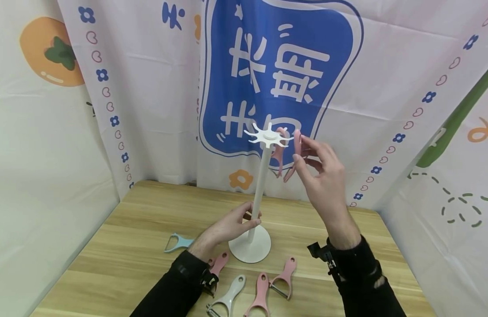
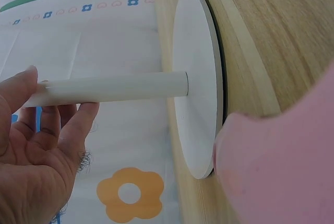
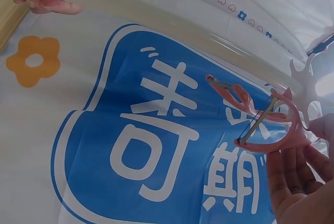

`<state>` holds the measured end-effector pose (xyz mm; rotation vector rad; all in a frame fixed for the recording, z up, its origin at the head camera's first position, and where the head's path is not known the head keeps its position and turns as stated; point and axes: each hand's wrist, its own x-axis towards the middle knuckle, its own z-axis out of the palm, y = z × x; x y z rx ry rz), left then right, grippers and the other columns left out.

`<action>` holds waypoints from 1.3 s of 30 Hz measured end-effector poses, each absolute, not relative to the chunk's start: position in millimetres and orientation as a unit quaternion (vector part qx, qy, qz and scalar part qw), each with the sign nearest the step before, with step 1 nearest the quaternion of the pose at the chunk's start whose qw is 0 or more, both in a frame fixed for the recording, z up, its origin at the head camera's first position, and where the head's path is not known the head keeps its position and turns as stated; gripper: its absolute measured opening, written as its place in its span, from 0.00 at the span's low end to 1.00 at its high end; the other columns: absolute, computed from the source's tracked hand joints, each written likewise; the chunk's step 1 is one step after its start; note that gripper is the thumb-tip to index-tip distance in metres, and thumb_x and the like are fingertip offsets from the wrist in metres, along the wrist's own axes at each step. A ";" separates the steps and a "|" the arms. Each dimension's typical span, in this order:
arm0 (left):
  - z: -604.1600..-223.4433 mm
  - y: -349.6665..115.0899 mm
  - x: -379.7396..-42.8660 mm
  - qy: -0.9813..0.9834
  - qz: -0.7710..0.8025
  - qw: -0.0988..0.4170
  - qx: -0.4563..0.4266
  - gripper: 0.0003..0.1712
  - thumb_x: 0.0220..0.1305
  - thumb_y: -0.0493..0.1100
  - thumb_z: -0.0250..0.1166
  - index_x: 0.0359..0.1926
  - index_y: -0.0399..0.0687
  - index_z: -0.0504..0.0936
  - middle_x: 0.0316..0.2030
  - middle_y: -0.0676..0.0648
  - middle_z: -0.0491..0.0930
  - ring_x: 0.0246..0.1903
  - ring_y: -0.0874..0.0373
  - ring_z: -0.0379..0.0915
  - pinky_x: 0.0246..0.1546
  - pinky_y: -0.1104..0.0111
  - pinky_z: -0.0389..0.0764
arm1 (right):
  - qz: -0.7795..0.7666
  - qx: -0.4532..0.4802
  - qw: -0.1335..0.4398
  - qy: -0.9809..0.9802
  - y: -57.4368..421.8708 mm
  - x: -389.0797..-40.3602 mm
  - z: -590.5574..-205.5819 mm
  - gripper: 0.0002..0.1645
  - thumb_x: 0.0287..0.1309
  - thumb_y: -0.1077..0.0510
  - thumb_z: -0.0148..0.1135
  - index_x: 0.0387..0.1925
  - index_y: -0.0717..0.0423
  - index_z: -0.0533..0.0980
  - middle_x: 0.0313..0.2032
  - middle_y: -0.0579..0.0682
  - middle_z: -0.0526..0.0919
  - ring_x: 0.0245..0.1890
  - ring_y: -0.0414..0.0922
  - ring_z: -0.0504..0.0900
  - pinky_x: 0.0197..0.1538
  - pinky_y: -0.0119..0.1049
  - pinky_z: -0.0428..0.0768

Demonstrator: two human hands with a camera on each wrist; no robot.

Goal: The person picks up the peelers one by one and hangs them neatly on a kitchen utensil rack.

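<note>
White and slender, the pole sits in the curl of your left hand, presumably so the stand won't rock. Your right hand pinches a pink peeler by its handle beside the hooked top, blade end down, which seems to suit the hooks. Another pink peeler appears to hang there. The round base stands in from the desk's far edge; loose peelers lie toward its near edge, probably for easy reach.
</note>
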<state>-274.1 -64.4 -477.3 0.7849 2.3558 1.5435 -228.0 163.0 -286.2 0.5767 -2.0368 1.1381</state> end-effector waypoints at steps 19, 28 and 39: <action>-476.8 -64.8 -274.2 0.799 0.524 0.105 0.276 0.18 0.76 0.53 0.61 0.59 0.50 0.76 0.53 0.53 0.77 0.54 0.56 0.77 0.53 0.55 0.80 | 0.450 0.251 0.346 -0.784 159.9 -245.4 -293.8 0.27 0.70 0.54 0.66 0.67 0.55 0.76 0.55 0.50 0.80 0.53 0.43 0.80 0.55 0.33 0.83; -476.1 -64.1 -274.1 0.800 0.523 0.105 0.276 0.15 0.76 0.52 0.61 0.57 0.54 0.76 0.53 0.53 0.77 0.53 0.57 0.77 0.52 0.57 0.81 | 0.467 0.261 0.328 -0.779 158.4 -249.2 -299.1 0.26 0.69 0.56 0.67 0.66 0.57 0.76 0.55 0.50 0.79 0.52 0.44 0.80 0.55 0.34 0.83; -475.8 -63.7 -274.6 0.801 0.522 0.108 0.274 0.14 0.76 0.52 0.61 0.57 0.55 0.75 0.53 0.53 0.77 0.53 0.57 0.77 0.52 0.57 0.81 | 0.482 0.263 0.311 -0.776 155.4 -250.2 -303.5 0.26 0.68 0.57 0.67 0.65 0.55 0.76 0.54 0.48 0.80 0.51 0.42 0.81 0.54 0.35 0.84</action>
